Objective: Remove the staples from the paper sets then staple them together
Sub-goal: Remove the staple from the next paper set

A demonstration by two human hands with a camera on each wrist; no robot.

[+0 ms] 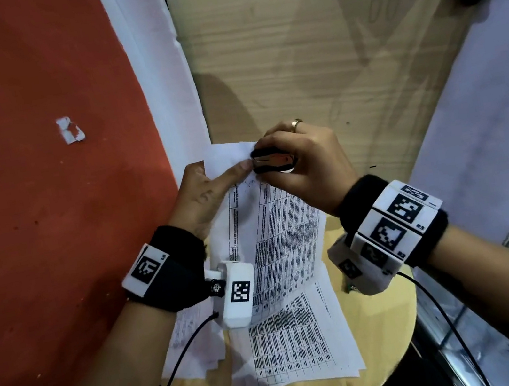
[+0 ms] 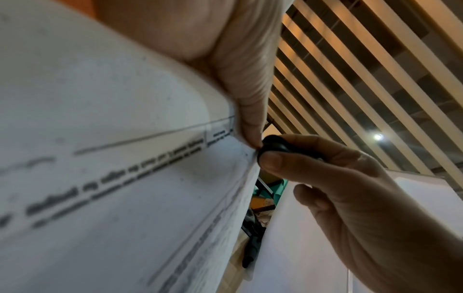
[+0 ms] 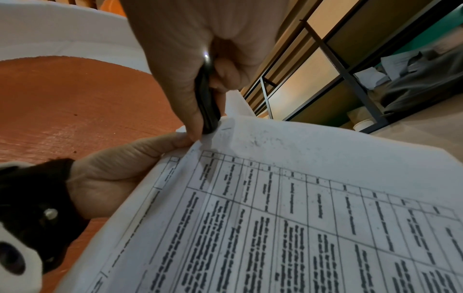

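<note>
A stapled paper set (image 1: pixel 274 240) printed with tables is lifted off the table. My left hand (image 1: pixel 227 177) pinches its top left corner, thumb (image 2: pixel 250 103) on the printed side, the other fingers hidden behind the sheets. My right hand (image 1: pixel 295 165) grips a black staple remover (image 1: pixel 271 163) and holds its tip against that same corner, right beside the left thumb. In the right wrist view the remover (image 3: pixel 206 99) touches the paper's (image 3: pixel 300 198) edge, and a short dark staple-like line (image 3: pixel 226 128) sits just to its right.
More printed sheets (image 1: pixel 293 354) and a second stack (image 1: pixel 194 344) lie on the round wooden table (image 1: pixel 388 338) under my wrists. Red floor (image 1: pixel 47 210) with a paper scrap (image 1: pixel 70 130) is to the left. A wooden panel (image 1: pixel 306 49) stands behind.
</note>
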